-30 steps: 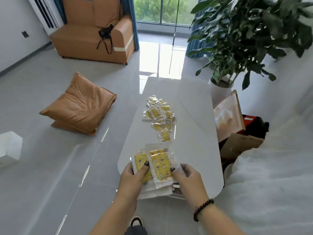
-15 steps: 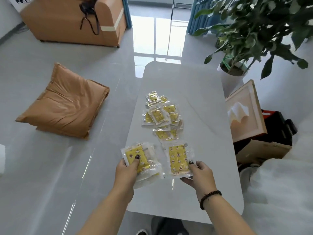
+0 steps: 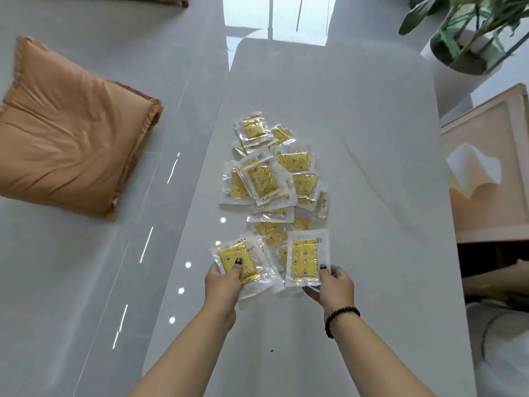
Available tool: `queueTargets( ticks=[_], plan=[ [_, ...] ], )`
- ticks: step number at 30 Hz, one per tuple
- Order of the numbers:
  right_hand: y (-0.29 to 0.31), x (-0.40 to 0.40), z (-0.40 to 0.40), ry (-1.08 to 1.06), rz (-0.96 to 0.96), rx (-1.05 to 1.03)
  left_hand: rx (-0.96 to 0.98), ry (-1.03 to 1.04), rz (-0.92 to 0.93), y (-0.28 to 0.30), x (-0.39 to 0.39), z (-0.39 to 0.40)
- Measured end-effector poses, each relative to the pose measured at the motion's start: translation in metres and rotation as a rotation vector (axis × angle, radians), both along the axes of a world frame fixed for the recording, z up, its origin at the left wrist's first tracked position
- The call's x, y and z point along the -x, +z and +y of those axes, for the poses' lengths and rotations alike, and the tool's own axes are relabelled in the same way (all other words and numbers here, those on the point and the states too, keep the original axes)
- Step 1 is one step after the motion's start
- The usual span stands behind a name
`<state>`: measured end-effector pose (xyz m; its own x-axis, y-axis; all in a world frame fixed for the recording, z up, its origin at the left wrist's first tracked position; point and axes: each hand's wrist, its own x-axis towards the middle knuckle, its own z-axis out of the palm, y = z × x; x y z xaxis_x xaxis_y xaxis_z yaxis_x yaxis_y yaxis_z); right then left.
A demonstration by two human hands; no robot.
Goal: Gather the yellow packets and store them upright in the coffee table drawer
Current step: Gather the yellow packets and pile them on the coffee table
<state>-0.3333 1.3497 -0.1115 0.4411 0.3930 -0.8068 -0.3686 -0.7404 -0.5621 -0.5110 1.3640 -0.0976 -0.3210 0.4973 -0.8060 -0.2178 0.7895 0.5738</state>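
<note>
Near the coffee table [image 3: 372,138]'s near edge, my left hand [image 3: 223,282] pinches a small stack of yellow packets [image 3: 243,265] and my right hand [image 3: 335,285] pinches one packet [image 3: 305,259]. Beyond them the loose pile [image 3: 272,179] lies mid-table. I judge the slick wrappers could slide out of the left stack when I merge them.

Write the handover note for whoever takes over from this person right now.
Left hand: holds a small stack of yellow packets, thumb on top.
Right hand: holds a single packet by its near edge.
The loose pile lies in the middle of the coffee table.
Done: only the packets in hand are gathered.
Left: collect the pile, then stand them all upright in the drawer, which is not in view.
</note>
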Motion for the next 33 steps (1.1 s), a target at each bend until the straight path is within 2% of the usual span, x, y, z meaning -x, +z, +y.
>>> queueTargets(
  ticks=[5, 8, 11, 13, 15, 18, 21, 25, 33],
  plan=[
    [-0.058, -0.002, -0.009, -0.027, -0.259, 0.253, -0.004, 0.031, 0.094, -0.057, -0.016, 0.021],
    [-0.074, 0.008, -0.017, -0.068, -0.204, 0.368, 0.033, 0.090, 0.230, -0.074, -0.030, 0.029],
    [-0.078, 0.020, -0.009, -0.190, -0.045, 0.331, 0.098, 0.071, 0.301, -0.074, -0.038, 0.038],
    [-0.080, 0.023, 0.006, -0.278, 0.064, 0.290, 0.113, 0.108, 0.229, -0.076, -0.041, 0.043],
    [-0.081, 0.023, 0.025, -0.285, 0.096, 0.241, 0.043, 0.180, 0.134, -0.076, -0.042, 0.047],
    [-0.073, 0.015, 0.058, -0.223, 0.066, 0.144, -0.026, 0.232, 0.035, -0.074, -0.042, 0.056],
    [-0.064, 0.006, 0.076, -0.121, 0.003, 0.107, -0.010, 0.204, 0.049, -0.065, -0.038, 0.060],
    [-0.042, 0.002, 0.066, -0.024, 0.042, 0.136, 0.013, 0.145, 0.076, -0.048, -0.032, 0.053],
    [0.017, 0.023, 0.015, -0.063, 0.151, 0.070, -0.078, 0.011, -0.142, 0.026, -0.015, 0.031]
  ],
)
